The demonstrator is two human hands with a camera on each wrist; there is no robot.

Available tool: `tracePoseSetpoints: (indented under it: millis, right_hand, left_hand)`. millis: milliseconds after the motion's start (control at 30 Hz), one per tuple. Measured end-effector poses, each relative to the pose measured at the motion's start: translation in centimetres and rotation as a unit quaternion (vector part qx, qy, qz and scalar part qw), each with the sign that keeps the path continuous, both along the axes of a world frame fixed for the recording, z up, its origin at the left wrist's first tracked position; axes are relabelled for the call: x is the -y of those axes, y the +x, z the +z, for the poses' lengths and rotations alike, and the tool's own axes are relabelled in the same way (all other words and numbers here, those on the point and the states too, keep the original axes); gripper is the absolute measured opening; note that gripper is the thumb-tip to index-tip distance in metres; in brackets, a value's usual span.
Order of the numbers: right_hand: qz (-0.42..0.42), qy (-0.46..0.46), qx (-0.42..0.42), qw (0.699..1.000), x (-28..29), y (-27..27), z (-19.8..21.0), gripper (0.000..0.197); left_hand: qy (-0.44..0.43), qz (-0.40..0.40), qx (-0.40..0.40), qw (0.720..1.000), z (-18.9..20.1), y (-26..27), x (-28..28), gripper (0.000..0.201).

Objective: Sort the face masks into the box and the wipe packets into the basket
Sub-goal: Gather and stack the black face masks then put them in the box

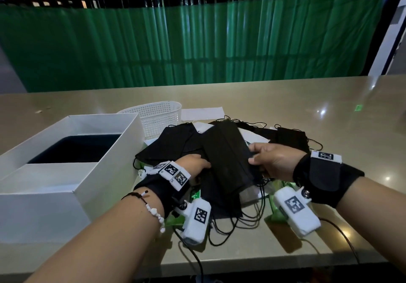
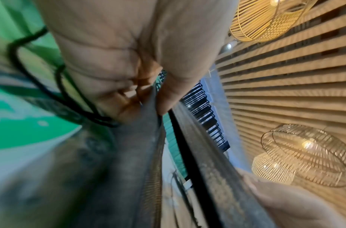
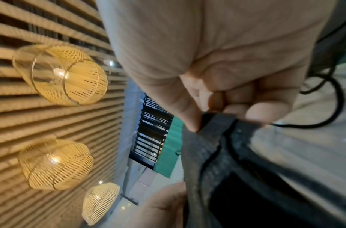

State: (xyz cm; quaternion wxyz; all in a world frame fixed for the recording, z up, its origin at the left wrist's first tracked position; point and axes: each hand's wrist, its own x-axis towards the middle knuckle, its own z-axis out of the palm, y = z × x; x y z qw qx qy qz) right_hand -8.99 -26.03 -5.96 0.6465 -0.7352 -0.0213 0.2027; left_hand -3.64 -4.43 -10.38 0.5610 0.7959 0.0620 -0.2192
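Observation:
A heap of black face masks (image 1: 175, 144) lies on the table in front of me. Both hands hold one black mask (image 1: 228, 161) lifted over the heap. My left hand (image 1: 193, 164) pinches its left edge between thumb and fingers; the pinch shows in the left wrist view (image 2: 154, 106). My right hand (image 1: 265, 159) pinches the right edge, seen close in the right wrist view (image 3: 217, 117). Green wipe packets (image 1: 278, 208) peek out under the masks near my wrists. The white box (image 1: 105, 161) stands at the left, the white mesh basket (image 1: 158, 118) behind the heap.
The beige table (image 1: 329, 118) stretches right and far. A white paper sheet (image 1: 202, 113) lies beside the basket. Ear loops (image 1: 237, 227) trail toward the near table edge. A green curtain (image 1: 197, 41) hangs behind the table.

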Motion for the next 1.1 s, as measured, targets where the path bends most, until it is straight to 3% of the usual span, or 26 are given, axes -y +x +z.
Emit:
tracePoseSetpoints:
  millis: [133,333,433,533,633,733,833,933,1000,1100]
  right_hand:
    - [0.022,-0.099,-0.023,0.995,0.1,0.2,-1.4,0.013]
    - [0.023,-0.108,-0.012,0.994,0.2,0.3,-1.1,0.017]
    - [0.023,-0.064,0.001,0.998,-0.2,0.6,-0.2,0.018]
    - [0.04,0.055,0.027,0.997,-0.9,0.7,1.4,0.021]
    - [0.065,0.127,0.049,0.989,-1.3,0.7,2.4,0.033]
    - [0.094,0.142,0.033,0.985,-2.1,0.6,2.3,0.033]
    - [0.072,0.054,-0.013,0.996,-2.8,1.0,0.5,0.022]
    - [0.017,-0.081,-0.073,0.994,-2.9,1.4,-2.1,0.006]
    - [0.012,-0.138,-0.122,0.983,-2.8,1.5,-3.5,0.017]
    - [0.024,-0.169,-0.14,0.975,-2.9,1.7,-4.1,0.017]
  left_hand:
    - [0.005,0.025,0.016,1.0,0.4,-1.4,-0.7,0.013]
    - [-0.03,0.101,0.014,0.994,0.0,-1.4,-1.5,0.018]
    - [-0.028,0.109,0.01,0.994,-0.1,-1.4,-1.9,0.018]
    - [-0.039,0.084,0.022,0.995,-0.2,-1.5,-1.7,0.021]
    - [-0.134,0.082,0.052,0.986,0.3,-1.9,-0.8,0.026]
    - [-0.246,0.094,0.057,0.963,1.4,-1.9,-0.2,0.04]
    - [-0.286,0.116,0.027,0.951,1.4,-1.5,-0.4,0.045]
    - [-0.244,0.149,-0.035,0.958,0.1,-1.8,-0.7,0.029]
    - [-0.249,0.135,-0.065,0.957,-0.3,-2.0,-0.6,0.029]
    - [-0.221,0.094,-0.06,0.969,0.1,-2.1,-0.3,0.03]
